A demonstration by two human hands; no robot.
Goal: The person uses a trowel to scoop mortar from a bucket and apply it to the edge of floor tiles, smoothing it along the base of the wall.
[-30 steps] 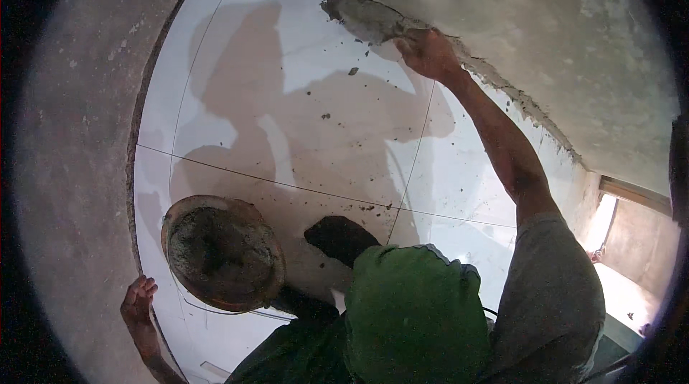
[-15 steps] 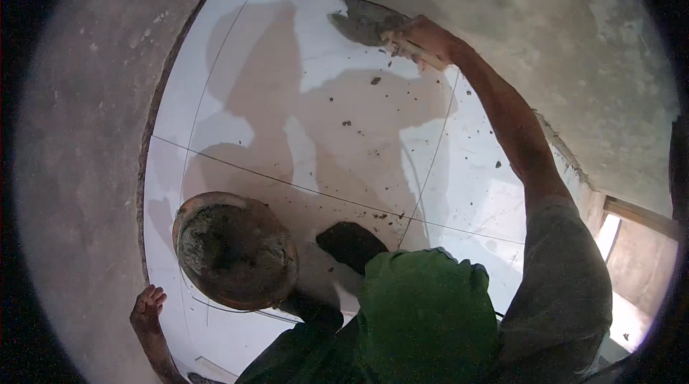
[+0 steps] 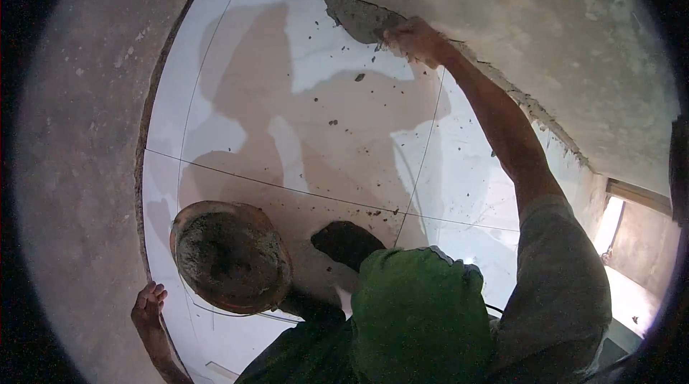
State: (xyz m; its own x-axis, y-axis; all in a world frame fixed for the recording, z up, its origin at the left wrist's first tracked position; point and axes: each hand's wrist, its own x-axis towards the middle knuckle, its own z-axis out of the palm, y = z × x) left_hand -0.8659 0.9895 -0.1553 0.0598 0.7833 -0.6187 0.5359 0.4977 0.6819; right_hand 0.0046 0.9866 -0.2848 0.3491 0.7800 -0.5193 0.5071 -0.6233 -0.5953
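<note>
My right hand (image 3: 415, 39) reaches far forward and is shut on a trowel (image 3: 359, 19) smeared with grey mortar, pressed at the far edge of the white floor tiles (image 3: 244, 118) where they meet the rough cement wall (image 3: 517, 18). My left hand (image 3: 147, 305) rests open, fingers spread, on the tile edge at the lower left, beside a round pan of wet mortar (image 3: 230, 258). A dark shoe (image 3: 348, 240) stands on the tile just right of the pan.
Rough grey cement (image 3: 79, 169) surrounds the tiles on the left and at the back. Small mortar crumbs (image 3: 359, 77) dot the tiles. A mortar strip (image 3: 531, 108) runs along the right tile edge. A bright opening (image 3: 617, 230) lies at the right.
My right hand has slid the trowel leftward along the far tile edge. The view has shifted, so the pan and left hand sit slightly lower right.
</note>
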